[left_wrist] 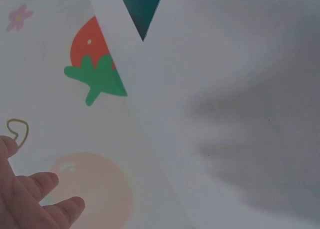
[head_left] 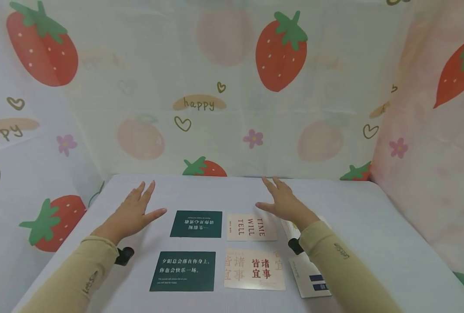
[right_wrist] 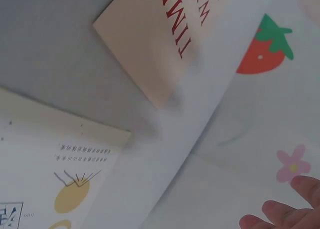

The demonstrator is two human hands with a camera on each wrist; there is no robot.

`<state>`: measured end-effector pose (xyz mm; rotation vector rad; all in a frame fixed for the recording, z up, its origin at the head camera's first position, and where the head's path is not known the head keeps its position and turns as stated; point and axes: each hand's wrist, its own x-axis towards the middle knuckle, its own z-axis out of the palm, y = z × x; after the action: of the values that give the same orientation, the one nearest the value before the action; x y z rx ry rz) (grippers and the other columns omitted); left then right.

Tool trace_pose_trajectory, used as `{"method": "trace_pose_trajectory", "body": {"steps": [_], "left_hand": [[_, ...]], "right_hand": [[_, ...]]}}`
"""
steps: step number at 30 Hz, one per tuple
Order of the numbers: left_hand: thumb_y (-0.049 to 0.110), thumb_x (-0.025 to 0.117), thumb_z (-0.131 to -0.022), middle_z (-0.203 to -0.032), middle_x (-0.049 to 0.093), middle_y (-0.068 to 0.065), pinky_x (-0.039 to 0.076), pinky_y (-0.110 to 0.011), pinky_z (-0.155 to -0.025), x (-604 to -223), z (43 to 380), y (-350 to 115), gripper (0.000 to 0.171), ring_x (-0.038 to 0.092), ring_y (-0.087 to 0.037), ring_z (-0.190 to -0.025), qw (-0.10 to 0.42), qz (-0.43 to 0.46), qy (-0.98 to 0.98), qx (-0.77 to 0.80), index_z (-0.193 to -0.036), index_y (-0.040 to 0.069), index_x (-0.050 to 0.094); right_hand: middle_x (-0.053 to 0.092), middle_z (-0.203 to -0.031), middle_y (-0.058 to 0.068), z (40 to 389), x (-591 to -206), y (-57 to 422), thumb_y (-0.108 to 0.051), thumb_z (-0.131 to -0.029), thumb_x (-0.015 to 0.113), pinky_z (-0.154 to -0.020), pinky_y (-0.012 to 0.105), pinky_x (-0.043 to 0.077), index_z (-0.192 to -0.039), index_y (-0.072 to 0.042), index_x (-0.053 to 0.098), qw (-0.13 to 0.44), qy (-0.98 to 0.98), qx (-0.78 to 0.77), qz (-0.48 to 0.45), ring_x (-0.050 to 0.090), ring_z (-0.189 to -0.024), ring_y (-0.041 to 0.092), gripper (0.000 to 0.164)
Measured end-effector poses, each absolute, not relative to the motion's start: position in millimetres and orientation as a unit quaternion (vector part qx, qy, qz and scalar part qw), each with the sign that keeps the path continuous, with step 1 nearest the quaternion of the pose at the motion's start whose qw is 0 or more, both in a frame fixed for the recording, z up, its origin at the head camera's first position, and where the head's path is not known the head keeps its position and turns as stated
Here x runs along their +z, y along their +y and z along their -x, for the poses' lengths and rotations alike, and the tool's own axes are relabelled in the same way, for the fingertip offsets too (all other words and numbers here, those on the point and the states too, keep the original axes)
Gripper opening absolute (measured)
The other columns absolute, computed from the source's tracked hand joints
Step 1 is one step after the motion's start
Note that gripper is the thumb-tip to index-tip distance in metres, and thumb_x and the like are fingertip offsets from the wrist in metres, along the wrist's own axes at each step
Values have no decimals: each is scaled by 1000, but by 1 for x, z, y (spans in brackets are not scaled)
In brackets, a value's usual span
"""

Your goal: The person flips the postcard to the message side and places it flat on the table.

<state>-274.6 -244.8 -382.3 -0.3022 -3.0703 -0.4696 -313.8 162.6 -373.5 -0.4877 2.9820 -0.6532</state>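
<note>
Beige sleeves (head_left: 69, 278) lead to left hand (head_left: 128, 216) and right hand (head_left: 288, 205), fingers spread, empty; near the right thumb, the TIME WILL TELL card (head_left: 245, 227) seems light, stiff, best edge-pinched.

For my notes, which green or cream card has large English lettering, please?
The cream "TIME WILL TELL" card; the other cream card and both green cards have large Chinese characters.

White rectangular tabletop (head_left: 210, 193) bore two white-lettered dark-green rectangular cards (head_left: 182, 278) and two red-lettered cream rectangular cards (head_left: 254, 282); pale sheet (head_left: 232, 74) behind tabletop showed red strawberries (head_left: 281, 56).
</note>
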Motion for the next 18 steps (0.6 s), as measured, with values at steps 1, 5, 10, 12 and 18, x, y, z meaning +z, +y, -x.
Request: {"method": "trace_pose_trajectory", "body": {"steps": [1, 5, 10, 12, 18], "left_hand": [[75, 38, -77, -149, 0, -27, 9, -66, -101, -383, 274, -245, 103, 4, -50, -132, 8, 96, -983, -156, -147, 11, -3], [74, 39, -78, -148, -3, -27, 8, -66, -101, -385, 274, -246, 103, 1, -50, -132, -3, 94, -979, -181, -146, 11, -6], [72, 41, -79, -149, -2, -27, 8, -66, -101, -387, 275, -245, 102, 1, -47, -133, -9, 92, -974, -209, -146, 11, -7], [71, 41, -80, -149, -1, -26, 8, -65, -102, -388, 276, -245, 101, 1, -46, -134, -8, 93, -972, -217, -146, 10, -6], [68, 43, -82, -149, 1, -27, 8, -63, -103, -391, 278, -243, 101, 3, -46, -134, -6, 99, -967, -235, -146, 6, -4]], "right_hand": [[2, -152, 17, 314, -374, 160, -53, -83, 58, -102, 62, 19, -148, -20, 10, 26, 963, -216, 157, 6, -136, 42, 87], [4, -152, 15, 315, -377, 148, -51, -82, 60, -103, 61, 19, -148, -21, 10, 34, 961, -227, 152, 7, -136, 40, 88], [9, -152, 13, 314, -380, 133, -47, -82, 62, -105, 58, 17, -148, -23, 11, 43, 955, -261, 136, 10, -138, 35, 86], [13, -152, 11, 314, -382, 128, -46, -82, 63, -107, 56, 17, -147, -24, 12, 44, 953, -270, 130, 12, -138, 32, 86], [20, -150, 7, 315, -388, 116, -42, -79, 67, -107, 52, 22, -147, -25, 16, 46, 948, -295, 112, 19, -137, 28, 87]]}}
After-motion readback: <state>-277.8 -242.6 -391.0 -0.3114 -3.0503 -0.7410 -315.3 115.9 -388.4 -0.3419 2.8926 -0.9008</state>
